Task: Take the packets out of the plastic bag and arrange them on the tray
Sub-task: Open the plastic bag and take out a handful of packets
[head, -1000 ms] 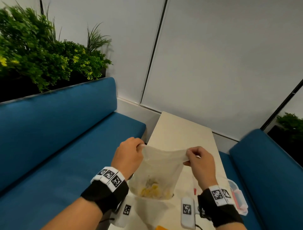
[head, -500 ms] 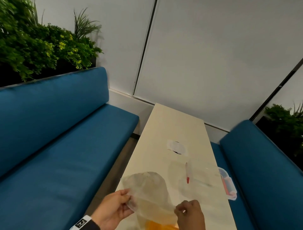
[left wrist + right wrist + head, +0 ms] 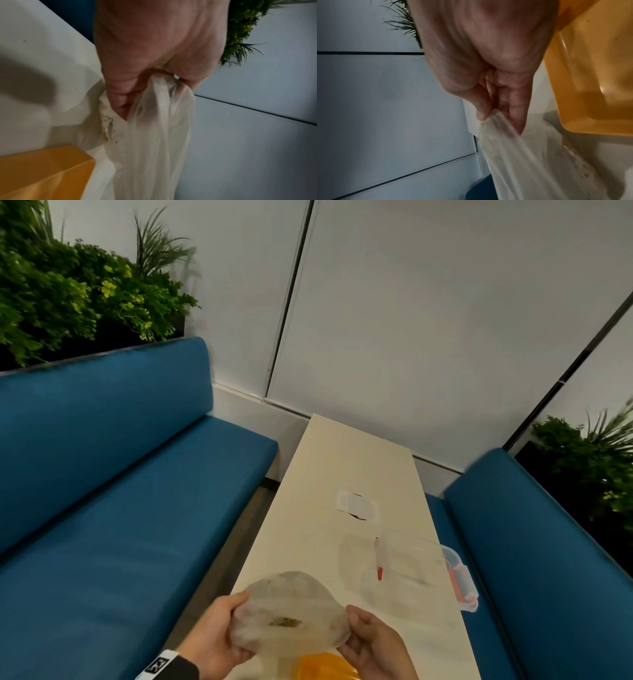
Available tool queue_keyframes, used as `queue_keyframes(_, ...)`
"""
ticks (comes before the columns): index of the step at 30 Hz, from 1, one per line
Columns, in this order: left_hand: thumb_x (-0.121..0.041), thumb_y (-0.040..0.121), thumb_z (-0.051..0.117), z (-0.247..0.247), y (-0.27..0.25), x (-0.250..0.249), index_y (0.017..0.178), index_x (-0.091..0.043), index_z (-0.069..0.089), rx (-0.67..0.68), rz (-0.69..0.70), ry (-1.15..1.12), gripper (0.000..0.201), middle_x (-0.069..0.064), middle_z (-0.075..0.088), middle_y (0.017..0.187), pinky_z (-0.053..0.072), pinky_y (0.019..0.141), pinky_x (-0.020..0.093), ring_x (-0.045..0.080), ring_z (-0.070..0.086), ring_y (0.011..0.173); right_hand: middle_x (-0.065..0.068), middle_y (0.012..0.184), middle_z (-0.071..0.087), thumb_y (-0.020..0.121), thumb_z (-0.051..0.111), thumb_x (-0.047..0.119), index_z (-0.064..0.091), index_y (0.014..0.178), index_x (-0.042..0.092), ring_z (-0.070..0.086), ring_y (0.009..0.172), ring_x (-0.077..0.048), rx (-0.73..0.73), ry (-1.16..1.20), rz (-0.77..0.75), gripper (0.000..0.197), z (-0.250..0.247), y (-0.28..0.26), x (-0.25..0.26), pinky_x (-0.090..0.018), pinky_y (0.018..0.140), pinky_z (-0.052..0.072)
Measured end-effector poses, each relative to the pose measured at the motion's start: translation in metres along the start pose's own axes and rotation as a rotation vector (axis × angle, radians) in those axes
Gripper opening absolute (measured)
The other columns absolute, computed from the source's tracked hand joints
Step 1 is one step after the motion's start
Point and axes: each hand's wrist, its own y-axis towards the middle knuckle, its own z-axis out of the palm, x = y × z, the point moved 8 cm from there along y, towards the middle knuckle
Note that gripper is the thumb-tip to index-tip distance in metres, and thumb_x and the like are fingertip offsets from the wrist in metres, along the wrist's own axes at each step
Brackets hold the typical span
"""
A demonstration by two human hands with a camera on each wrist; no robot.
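— Where's the plastic bag point(image 3: 291, 625)?
— Held above the orange tray point(image 3: 325, 666), over the surface point(image 3: 349, 467).
— And the fingers?
— Left hand point(image 3: 214, 642) and right hand point(image 3: 375, 645) each pinch a bag edge.

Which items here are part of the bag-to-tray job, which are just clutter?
Job:
- plastic bag, held at its sides by left hand and right hand
- yellowish contents showing through the bag, too blurred to identify
- orange tray below the bag

Lying about:
- clear lidded box with red clips on the table
- red-tipped pen
- white taped patch
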Motion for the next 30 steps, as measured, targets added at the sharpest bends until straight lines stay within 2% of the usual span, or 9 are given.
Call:
queue_keyframes(6,-0.052,0.095,0.057,0.006,-0.001,-0.019,0.125,-0.001,0.062,0.055,0.148,-0.027,0.06,0.028,0.071,0.118,0.058,0.084,0.051,0.041,0.073,0.102,-0.018,0.081,0.059,0.096,0.038,-0.011,0.059,0.096,-0.006,0.06,0.065,-0.032,-0.017,-0.046,0.08,0.022,0.017,0.002,-0.013,-0.038,0.053,0.055)
queue_keyframes(10,-0.018,0.071,0.089,0.004,-0.009,-0.023,0.124,-0.024,0.051,0.015,0.324,0.206,0.065,0.022,0.065,0.121,0.059,0.083,0.052,0.041,0.07,0.102,-0.033,0.099,0.066,0.102,0.053,0.029,0.063,0.102,-0.005,0.065,0.088,-0.043,-0.039,-0.182,-0.043,0.035,0.029,0.005,-0.013,-0.048,0.071,0.055)
queue_keyframes(12,-0.012,0.07,0.092,-0.002,-0.012,-0.031,0.108,-0.021,0.062,-0.12,0.456,0.502,0.049,0.015,0.067,0.113,0.06,0.08,0.05,0.034,0.07,0.098,-0.025,0.101,0.07,0.082,0.076,0.047,0.059,0.103,0.008,0.069,0.088,-0.037,0.01,-0.432,-0.17,0.047,0.039,0.0,-0.008,-0.044,0.074,0.056)
queue_keyframes(14,-0.02,0.078,0.085,-0.006,-0.021,-0.044,0.086,-0.023,0.072,-0.327,0.606,0.773,0.016,0.007,0.063,0.11,0.057,0.08,0.042,0.023,0.067,0.093,-0.012,0.097,0.07,0.067,0.085,0.04,0.053,0.1,0.017,0.068,0.086,-0.026,0.034,-0.796,-0.333,0.052,0.046,-0.006,-0.003,-0.037,0.074,0.056)
queue_keyframes(19,-0.009,0.093,0.068,0.0,-0.037,-0.06,0.091,-0.037,0.077,-0.413,0.78,0.897,0.029,-0.012,0.073,0.096,0.056,0.078,0.026,0.008,0.066,0.092,-0.005,0.085,0.072,0.088,0.069,0.025,0.069,0.084,0.01,0.068,0.085,-0.025,-0.082,-0.834,-0.47,0.016,0.053,-0.005,0.01,-0.037,0.073,0.055)
queue_keyframes(22,-0.019,0.095,0.066,0.014,-0.047,-0.061,0.126,-0.041,0.063,-0.383,0.794,1.067,0.039,-0.023,0.063,0.113,0.049,0.079,0.017,0.002,0.059,0.106,0.0,0.088,0.075,0.098,0.056,0.03,0.075,0.088,0.018,0.069,0.087,-0.018,-0.057,-0.82,-0.395,0.025,0.061,-0.006,0.011,-0.032,0.075,0.057)
queue_keyframes(25,-0.016,0.092,0.064,0.049,-0.078,-0.073,0.108,-0.039,0.068,-0.279,1.096,1.164,0.028,-0.027,0.061,0.108,0.052,0.078,0.018,-0.002,0.058,0.103,0.001,0.087,0.075,0.104,0.042,0.04,0.077,0.086,0.019,0.069,0.085,-0.017,-0.015,-0.929,-0.388,0.044,0.075,-0.006,0.012,-0.036,0.079,0.057)
queue_keyframes(27,-0.018,0.098,0.057,0.07,-0.072,-0.064,0.105,-0.035,0.074,-0.162,1.009,1.343,0.025,-0.024,0.067,0.105,0.056,0.082,0.02,-0.002,0.063,0.097,0.0,0.09,0.072,0.106,0.033,0.039,0.075,0.093,0.018,0.067,0.085,-0.016,-0.018,-1.082,-0.408,0.049,0.083,-0.005,0.015,-0.035,0.085,0.054)
queue_keyframes(30,-0.019,0.102,0.052,0.067,-0.047,-0.058,0.131,-0.036,0.062,-0.223,0.789,1.552,0.035,-0.016,0.058,0.135,0.053,0.093,0.021,0.005,0.061,0.11,-0.003,0.113,0.058,0.099,0.05,0.039,0.06,0.118,0.018,0.06,0.089,-0.012,-0.031,-1.053,-0.433,0.03,0.087,-0.013,0.017,-0.034,0.08,0.055)
